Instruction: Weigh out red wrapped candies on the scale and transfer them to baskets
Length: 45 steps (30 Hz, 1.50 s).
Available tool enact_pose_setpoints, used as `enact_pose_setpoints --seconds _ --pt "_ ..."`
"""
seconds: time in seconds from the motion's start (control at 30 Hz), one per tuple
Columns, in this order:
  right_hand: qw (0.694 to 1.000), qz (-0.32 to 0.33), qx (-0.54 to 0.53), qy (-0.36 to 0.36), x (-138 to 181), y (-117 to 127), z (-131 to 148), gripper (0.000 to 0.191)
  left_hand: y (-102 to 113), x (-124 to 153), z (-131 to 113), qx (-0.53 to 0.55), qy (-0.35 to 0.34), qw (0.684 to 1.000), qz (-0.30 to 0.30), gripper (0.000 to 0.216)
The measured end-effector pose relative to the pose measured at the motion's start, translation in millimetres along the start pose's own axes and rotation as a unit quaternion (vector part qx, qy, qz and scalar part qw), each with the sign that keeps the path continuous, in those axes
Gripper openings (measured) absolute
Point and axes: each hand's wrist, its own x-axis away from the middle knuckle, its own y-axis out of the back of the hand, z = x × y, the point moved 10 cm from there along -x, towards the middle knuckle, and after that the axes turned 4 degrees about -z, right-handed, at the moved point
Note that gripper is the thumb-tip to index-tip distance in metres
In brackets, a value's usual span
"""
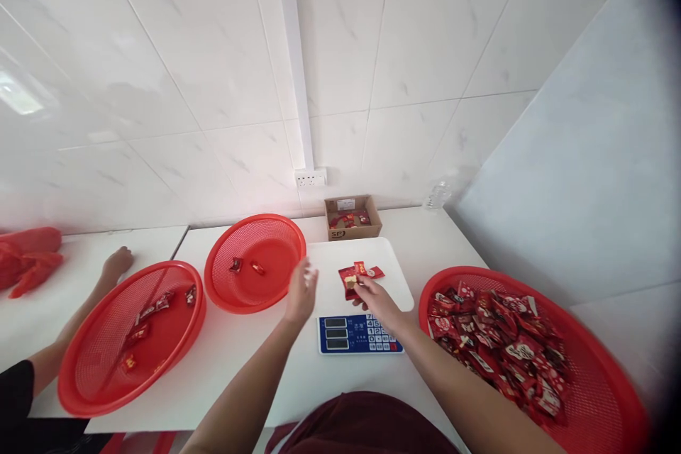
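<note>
My right hand (pixel 374 300) is closed on a red candy packet (pixel 347 282) above the white pan (pixel 333 260) of a digital scale. Another red packet (pixel 370 270) lies on the pan just beyond my fingers. My left hand (pixel 302 292) holds nothing, fingers apart, over the pan's left edge. Beside it stands a red mesh basket (pixel 223 298) with a couple of small wrapped pieces inside. The scale's blue keypad panel (pixel 360 335) faces me, its displays dark.
A large red basket (pixel 611 369) heaped with red packets sits at right. Behind the scale is a cardboard box (pixel 354 233) holding packets. A tilted red basket (pixel 85 369) is at left, near another person's arm (pixel 85 319). A clear plastic container (pixel 437 195) stands by the wall.
</note>
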Motion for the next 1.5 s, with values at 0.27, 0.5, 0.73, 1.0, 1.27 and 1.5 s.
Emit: enact_pose_setpoints --seconds 0.27,0.5,0.73,1.0,1.27,1.5 --pt "0.949 -0.065 0.282 0.124 -10.1 15.2 19.0 0.034 -20.0 25.7 47.8 0.278 0.265 0.923 0.016 0.020" --pt "0.842 -0.089 0.513 0.140 -29.9 47.4 2.1 0.036 30.6 6.7 63.3 0.377 0.320 0.864 -0.096 0.012" --pt "0.917 -0.069 0.375 0.119 -19.7 28.6 3.3 0.028 -41.5 60.5 50.1 0.209 0.312 0.912 0.167 0.044" --pt "0.966 -0.027 0.218 0.133 -15.3 1.9 18.1 0.029 -46.4 41.1 35.9 0.279 0.244 0.920 0.127 0.032" --pt "0.865 -0.041 0.488 0.111 -44.6 21.7 -2.0 0.050 30.6 22.4 58.2 0.359 0.315 0.877 -0.055 0.049" --pt "0.867 -0.049 0.482 0.117 -38.8 20.3 -5.8 0.029 11.7 71.9 73.3 0.282 0.366 0.884 0.071 0.028"
